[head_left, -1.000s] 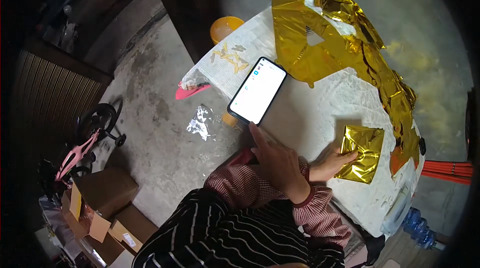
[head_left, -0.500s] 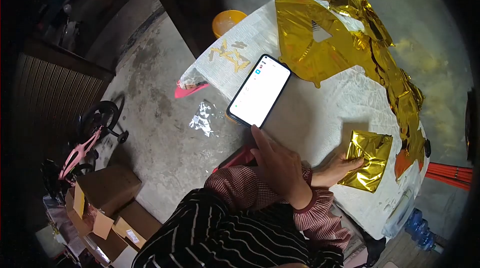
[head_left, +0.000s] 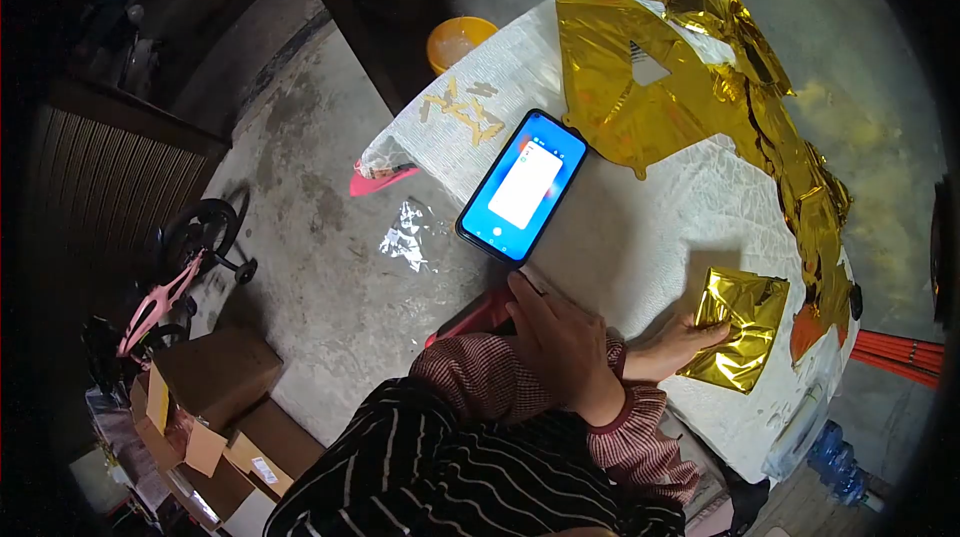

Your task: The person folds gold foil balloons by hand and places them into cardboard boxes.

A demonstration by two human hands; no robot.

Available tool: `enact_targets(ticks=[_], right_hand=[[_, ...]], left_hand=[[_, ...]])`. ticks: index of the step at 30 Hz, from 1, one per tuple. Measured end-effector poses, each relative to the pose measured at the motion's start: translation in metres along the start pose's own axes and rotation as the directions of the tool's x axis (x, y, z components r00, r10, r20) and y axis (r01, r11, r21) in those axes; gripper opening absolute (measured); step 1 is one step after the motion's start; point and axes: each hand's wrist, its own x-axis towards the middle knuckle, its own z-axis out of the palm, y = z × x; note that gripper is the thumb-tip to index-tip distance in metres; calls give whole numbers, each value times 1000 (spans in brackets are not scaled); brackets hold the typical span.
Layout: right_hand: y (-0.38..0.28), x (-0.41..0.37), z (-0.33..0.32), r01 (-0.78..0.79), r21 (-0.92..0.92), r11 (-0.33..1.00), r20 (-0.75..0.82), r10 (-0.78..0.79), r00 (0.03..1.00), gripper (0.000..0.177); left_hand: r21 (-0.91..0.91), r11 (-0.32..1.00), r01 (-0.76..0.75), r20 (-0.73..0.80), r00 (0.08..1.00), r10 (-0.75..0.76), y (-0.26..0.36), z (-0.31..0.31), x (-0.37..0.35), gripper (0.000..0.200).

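Note:
A smartphone lies on the white-covered table, its screen blue with a white card. My right hand rests just below the phone at the table's near edge, fingers curled and holding nothing. It crosses over my left forearm. My left hand reaches to the right, and its fingers hold down the near edge of a folded gold foil square. A large crumpled gold foil balloon spreads over the far side and trails down the right edge.
Small gold scraps lie on the table's left part. On the concrete floor are an orange bucket, a pink object, a silver foil scrap, a pink tricycle and cardboard boxes. Orange hoses run at the right.
The phone screen has gone from white to blue with a white card. My right index finger, stretched toward the phone before, has curled back. My left hand stays on the foil square.

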Motion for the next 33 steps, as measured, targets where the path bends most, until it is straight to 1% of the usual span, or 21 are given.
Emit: enact_targets(ticks=[4, 6, 8, 10, 11, 12, 16, 19, 21, 22, 24, 25, 27, 28, 29, 30, 31, 33], right_hand=[[-5, 8, -3, 12, 28, 1000, -43, -10, 999, 39], [-6, 10, -4, -64, -17, 998, 81, 65, 995, 47], [-5, 11, -1, -62, -15, 998, 93, 63, 994, 50], [-5, 11, 1, -60, -13, 998, 103, 61, 993, 53], [-5, 11, 1, -55, -6, 998, 95, 55, 994, 54], [-6, 12, 1, -49, 0, 999, 86, 49, 995, 54], [-5, 13, 4, -32, 4, 999, 119, 31, 992, 55], [-7, 20, -1, 10, -17, 1000, 145, -8, 989, 55], [-9, 30, -12, -50, -96, 994, 216, 70, 974, 56], [-8, 32, -16, -50, -97, 994, 216, 70, 974, 56], [-2, 38, -24, -48, -175, 983, 222, 87, 971, 56], [4, 43, -27, -48, -178, 983, 221, 88, 971, 56], [17, 55, -32, -18, -272, 962, 310, 105, 945, 55], [25, 62, -33, -20, -274, 962, 309, 107, 945, 55], [35, 70, -32, -73, -370, 926, 152, 138, 979, 55], [39, 73, -32, -138, -453, 881, -11, 149, 989, 54], [35, 75, -36, -138, -456, 879, -12, 148, 989, 54], [25, 80, -47, -204, -431, 879, 15, 233, 972, 53]], left_hand=[[25, 1000, 5, -19, 1000, -4, 1, -1, 0, 70], [35, 999, 8, -27, 1000, -8, 1, 0, 0, 69], [40, 999, 9, -32, 999, -8, 60, 31, -26, 68], [223, 975, 2, -10, 1000, 0, 132, 65, -67, 75], [224, 975, 2, -10, 1000, 0, 109, 45, -53, 75], [222, 975, -3, -11, 1000, 6, 119, 51, -60, 73], [213, 977, -24, -11, 1000, 27, 99, 36, -51, 67], [208, 977, -43, -9, 999, 46, 87, 27, -45, 62], [204, 977, -55, -10, 998, 58, 79, 22, -42, 58], [201, 978, -60, -10, 998, 64, 75, 20, -41, 57], [195, 978, -70, -6, 997, 73, 67, 17, -38, 53], [193, 978, -76, -4, 997, 78, 64, 16, -36, 52], [187, 979, -85, -1, 996, 87, 57, 13, -35, 49], [185, 979, -89, 0, 996, 90, 54, 14, -33, 47], [181, 979, -91, 1, 996, 93, 51, 14, -33, 45], [178, 979, -95, 2, 995, 96, 48, 14, -32, 44], [175, 979, -101, 4, 995, 102, 46, 14, -30, 42], [165, 979, -118, 4, 993, 119, 44, 14, -26, 39]])
